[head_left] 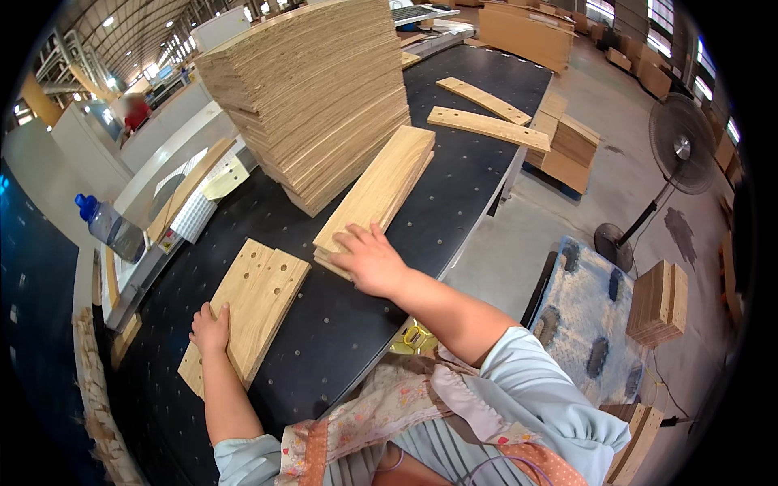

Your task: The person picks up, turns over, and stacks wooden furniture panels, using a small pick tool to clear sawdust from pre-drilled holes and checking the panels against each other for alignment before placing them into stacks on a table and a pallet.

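Observation:
My left hand (210,329) grips the outer edge of a light wooden board with drilled holes (250,281). A second drilled board (279,287) lies flush against its right side, slightly offset. Both lie flat on the black table. My right hand (371,261) is closed over the near end of a small stack of long, narrow wooden boards (381,185); its thumb lies by the near edge and its fingers over the top. What the fingertips press underneath is partly hidden.
A tall stack of boards (324,105) stands behind my hands on the black table (454,194). Two loose drilled boards (486,130) lie at the far right. A blue-capped bottle (113,231) stands on the left ledge. A pedestal fan (681,146) and a blue pallet (587,316) stand on the right floor.

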Demonstrator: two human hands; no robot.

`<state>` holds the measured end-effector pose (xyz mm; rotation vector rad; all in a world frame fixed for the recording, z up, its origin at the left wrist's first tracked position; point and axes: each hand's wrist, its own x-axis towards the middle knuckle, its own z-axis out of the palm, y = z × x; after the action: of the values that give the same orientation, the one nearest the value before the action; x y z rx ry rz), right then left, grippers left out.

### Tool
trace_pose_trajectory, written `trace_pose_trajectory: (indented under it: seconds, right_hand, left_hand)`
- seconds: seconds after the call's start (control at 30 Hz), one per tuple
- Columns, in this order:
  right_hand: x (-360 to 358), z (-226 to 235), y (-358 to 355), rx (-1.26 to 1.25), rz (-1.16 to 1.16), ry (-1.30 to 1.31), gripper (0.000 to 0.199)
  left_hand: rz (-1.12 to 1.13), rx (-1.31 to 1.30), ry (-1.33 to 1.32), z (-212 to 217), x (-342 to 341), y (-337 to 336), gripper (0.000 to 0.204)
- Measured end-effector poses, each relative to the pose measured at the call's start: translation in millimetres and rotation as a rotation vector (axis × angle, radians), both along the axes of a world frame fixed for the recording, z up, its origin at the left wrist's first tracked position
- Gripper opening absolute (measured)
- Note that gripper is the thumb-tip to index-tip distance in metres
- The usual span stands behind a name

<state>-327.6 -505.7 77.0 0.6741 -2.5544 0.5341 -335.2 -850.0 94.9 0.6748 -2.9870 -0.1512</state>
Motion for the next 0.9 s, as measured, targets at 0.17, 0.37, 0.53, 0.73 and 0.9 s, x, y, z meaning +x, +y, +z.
trace_pose_trajectory:
  seconds: [0.17, 0.37, 0.53, 0.73, 0.9]
  right_hand:
    - [-8, -12, 11, -0.135, 0.020, 0.042, 0.040]
    - [-3, -7, 8, -0.181, -0.163, -0.014, 0.053]
    - [-5, -17, 7, -0.353, -0.103, -0.016, 0.056]
    - [-12, -34, 18, -0.323, -0.111, 0.103, 0.060]
    - [-17, -30, 3, -0.479, -0.117, 0.290, 0.054]
  left_hand:
    - [-0.003, 0.017, 0.018, 3, 0, 4, 0.061]
    - [0.008, 0.023, 0.008, 4, 3, 2, 0.061]
    - [0.030, 0.024, 0.004, 4, 3, 1, 0.061]
    - [-0.064, 0.029, 0.049, -8, -13, -5, 0.064]
    - [-0.107, 0.411, 0.244, -39, -57, -76, 0.061]
